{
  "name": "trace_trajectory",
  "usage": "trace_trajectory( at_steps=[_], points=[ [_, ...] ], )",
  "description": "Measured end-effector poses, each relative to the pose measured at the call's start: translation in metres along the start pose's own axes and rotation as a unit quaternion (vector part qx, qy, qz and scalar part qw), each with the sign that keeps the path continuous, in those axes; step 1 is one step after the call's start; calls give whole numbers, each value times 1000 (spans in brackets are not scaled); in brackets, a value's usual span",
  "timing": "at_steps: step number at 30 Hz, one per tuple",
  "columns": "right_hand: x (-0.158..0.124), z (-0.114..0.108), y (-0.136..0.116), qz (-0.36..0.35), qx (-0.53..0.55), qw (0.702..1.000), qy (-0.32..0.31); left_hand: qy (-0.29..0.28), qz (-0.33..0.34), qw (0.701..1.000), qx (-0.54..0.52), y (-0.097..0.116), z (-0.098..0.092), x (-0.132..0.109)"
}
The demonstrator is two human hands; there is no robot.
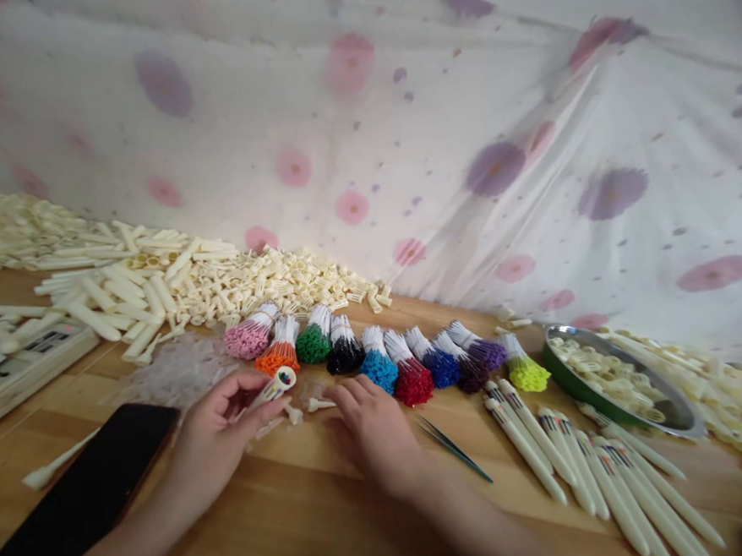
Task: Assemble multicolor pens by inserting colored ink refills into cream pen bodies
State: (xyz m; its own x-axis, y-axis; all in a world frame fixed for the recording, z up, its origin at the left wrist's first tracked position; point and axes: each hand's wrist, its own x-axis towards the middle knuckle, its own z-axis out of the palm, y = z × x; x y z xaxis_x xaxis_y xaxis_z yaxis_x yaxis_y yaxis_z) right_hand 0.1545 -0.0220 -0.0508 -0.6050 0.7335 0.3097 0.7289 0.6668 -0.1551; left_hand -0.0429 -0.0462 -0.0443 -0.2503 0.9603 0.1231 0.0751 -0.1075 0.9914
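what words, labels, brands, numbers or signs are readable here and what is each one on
No readable text anywhere.
Long cream power strip: any markings are too small and blurred to read.
Flat black phone: no lettering shows.
Cream plastic tube in the left hand: none legible.
White sheet with pink and purple spots: pattern only, no words.

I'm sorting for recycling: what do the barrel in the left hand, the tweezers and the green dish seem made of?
Barrel: probably plastic, smooth cream, apparently moulded.
Tweezers: likely metal, dark, faintly shiny, with thin tapering arms.
Green dish: perhaps metal, given its shiny, greyish rim; the green outside could be paint.
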Motion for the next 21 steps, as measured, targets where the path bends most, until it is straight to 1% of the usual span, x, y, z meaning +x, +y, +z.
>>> trace_trajectory(
  at_steps=[2,4,6,7,9,11,12,13,15,17,18,19,21],
  points=[
    [17,12,-6,-24,3,1000,-15,-18,1,1000,-10,-11,0,-6],
    [26,21,-6,-33,11,999,-19,-35,11,999,-27,-18,1,-11],
    [27,23,-2,-33,26,999,-13,-52,26,997,-42,-20,2,-13],
    [25,21,1,-30,37,999,-7,-60,31,997,-48,-20,2,-13],
    [18,10,5,-16,65,998,12,-75,46,994,-60,-19,0,-14],
    [7,-6,4,18,127,990,51,-91,64,992,-67,-17,-4,-15],
    [1,-15,2,50,219,970,96,-100,74,990,-67,-17,-6,-15],
    [-4,-23,-1,67,303,941,138,-108,86,988,-67,-17,-8,-16],
    [-12,-38,-11,53,398,897,186,-124,109,984,-68,-17,-10,-18],
    [-18,-48,-21,11,447,869,211,-136,124,980,-72,-17,-11,-20],
    [-20,-51,-25,-11,456,862,222,-139,125,980,-75,-17,-10,-21],
    [-21,-54,-28,-34,451,864,222,-141,123,979,-78,-16,-9,-22],
    [-24,-60,-31,-77,395,891,209,-143,122,979,-82,-15,-8,-23]
  ],
)
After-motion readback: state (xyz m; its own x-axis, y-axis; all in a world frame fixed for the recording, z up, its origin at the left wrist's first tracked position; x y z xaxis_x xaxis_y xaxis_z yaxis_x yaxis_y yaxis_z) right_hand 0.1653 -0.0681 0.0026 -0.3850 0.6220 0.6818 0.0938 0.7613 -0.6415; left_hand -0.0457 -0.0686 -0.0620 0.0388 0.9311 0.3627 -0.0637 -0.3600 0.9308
